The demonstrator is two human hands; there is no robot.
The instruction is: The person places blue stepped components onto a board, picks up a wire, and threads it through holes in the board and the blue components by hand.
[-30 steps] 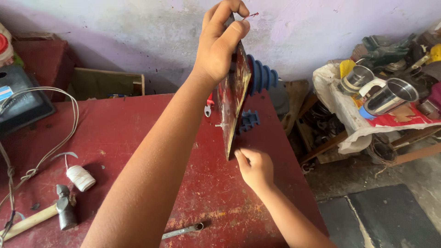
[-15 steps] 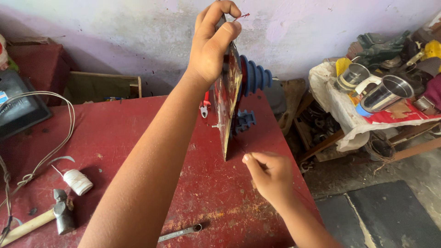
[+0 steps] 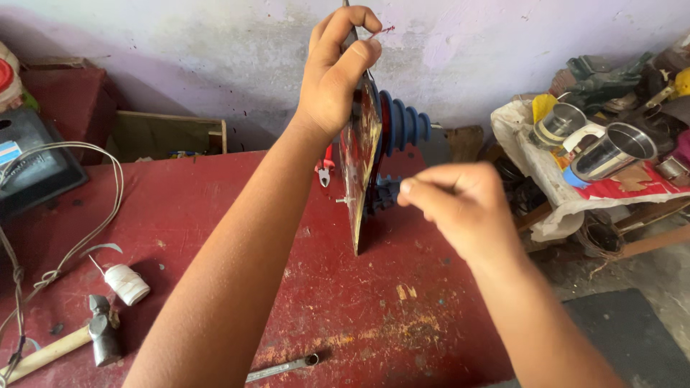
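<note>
Left hand (image 3: 332,79) gripped top edge of thin reddish metal plate (image 3: 357,169), long axis upright on red table (image 3: 215,215). Right hand (image 3: 460,208), grip pinched closed, just right of plate, beside blue toothed knob (image 3: 386,192).

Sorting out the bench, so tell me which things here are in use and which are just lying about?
In use: left hand gripping the upright panel; blue pulley behind it; right hand beside it.

Lying about: hammer, thread spool, pliers, spanner, steel cups.
</note>
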